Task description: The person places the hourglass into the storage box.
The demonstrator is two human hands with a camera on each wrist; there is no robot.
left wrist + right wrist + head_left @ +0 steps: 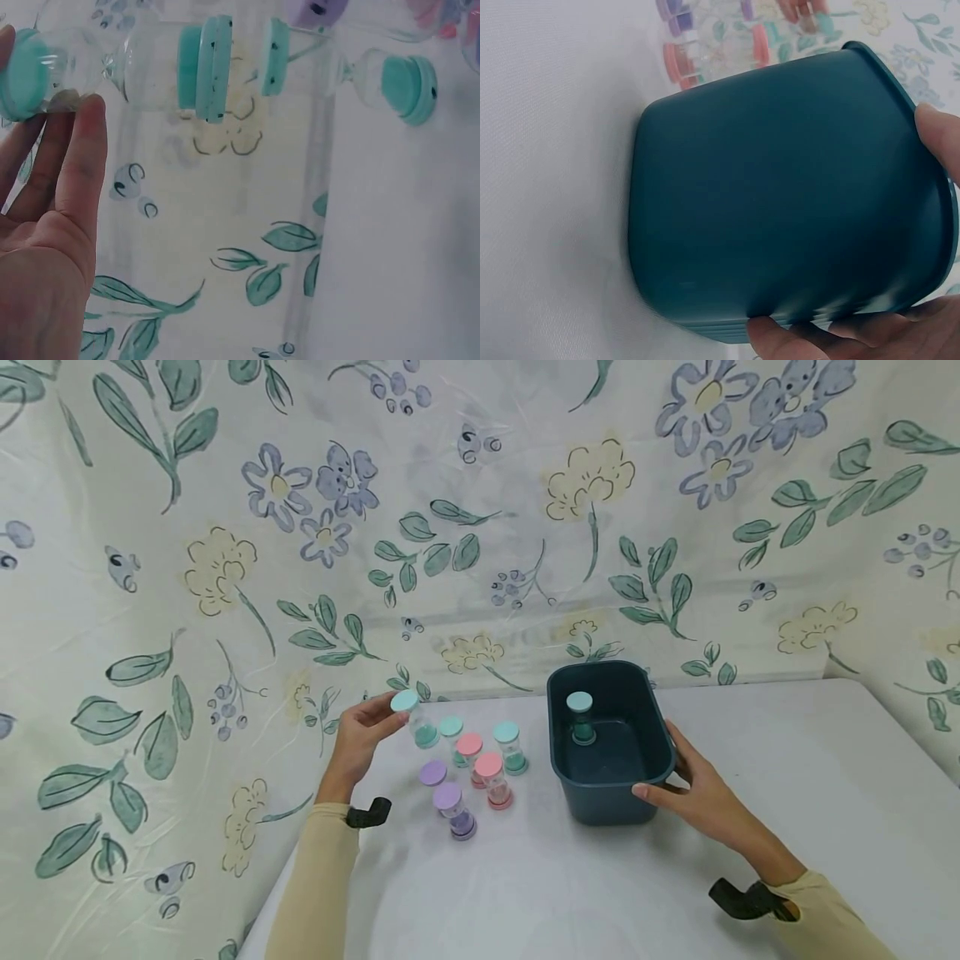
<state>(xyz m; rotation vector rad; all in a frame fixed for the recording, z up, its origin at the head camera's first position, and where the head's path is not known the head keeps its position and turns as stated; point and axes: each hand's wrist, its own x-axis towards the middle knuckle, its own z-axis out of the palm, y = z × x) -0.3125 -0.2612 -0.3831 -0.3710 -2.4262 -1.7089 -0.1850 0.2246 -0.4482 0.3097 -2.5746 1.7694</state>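
Note:
My left hand [354, 745] pinches a teal-capped sand timer [406, 701] near its top cap. The timer tilts a little, raised beside the group on the table. In the left wrist view the fingers [82, 150] lie along its clear glass [71, 60]. My right hand [705, 789] grips the right side and near corner of a dark teal tub [611, 806], its thumb over the rim. Inside the tub one teal-capped sand timer [580, 702] stands upright. Between the hands stand two more teal timers [507, 732], two pink timers [489, 766] and two purple timers [448, 795].
All of this is on a table with a white cover [510, 893]. Behind it hangs a floral-print cloth [480, 527], close to the table's far edge. A dark band [369, 812] is worn at the left wrist and another [750, 899] at the right.

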